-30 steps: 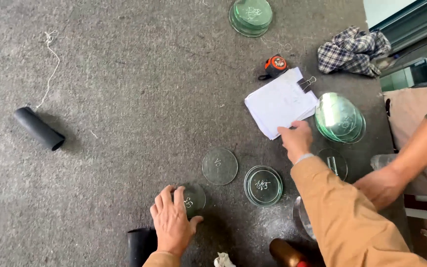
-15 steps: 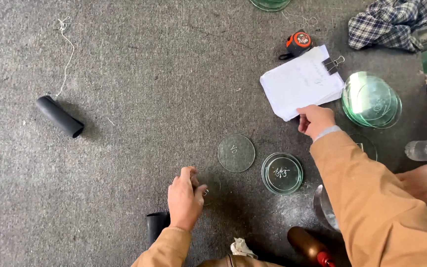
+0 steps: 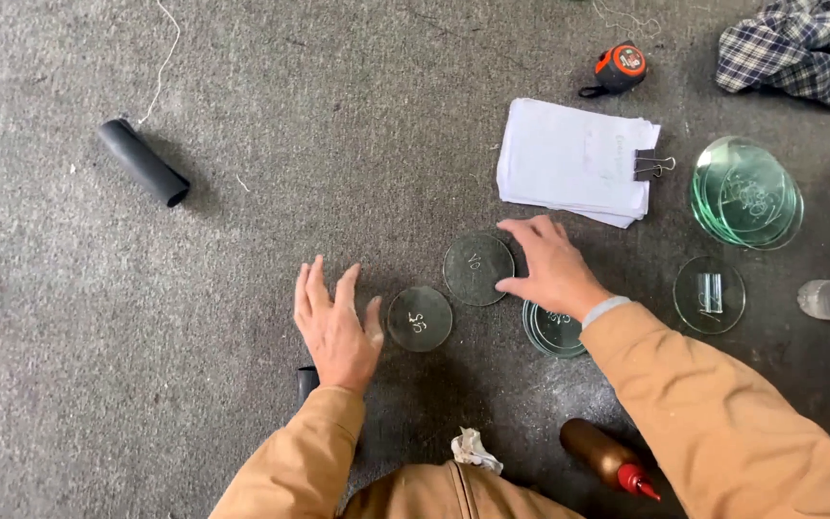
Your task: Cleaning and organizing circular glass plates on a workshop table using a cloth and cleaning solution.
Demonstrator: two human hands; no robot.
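With both open, empty hands flat, the right hand [image 3: 551, 267] should slide the bigger glass disc [image 3: 477, 269] slowly along the grey floor [image 3: 242, 288], while the left hand [image 3: 335, 327] steadies the smaller glass disc [image 3: 419, 318].

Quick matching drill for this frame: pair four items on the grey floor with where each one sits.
Things:
1. Tape measure
2. Black tube
3. Stack of glass discs
4. Brown bottle with red cap

Places:
A. Far left, near a white string
B. Bottom, beside the right sleeve
C. Top, above the clipped paper pad
D. Right of the clipped paper pad

Pairs: 1-C, 2-A, 3-D, 4-B
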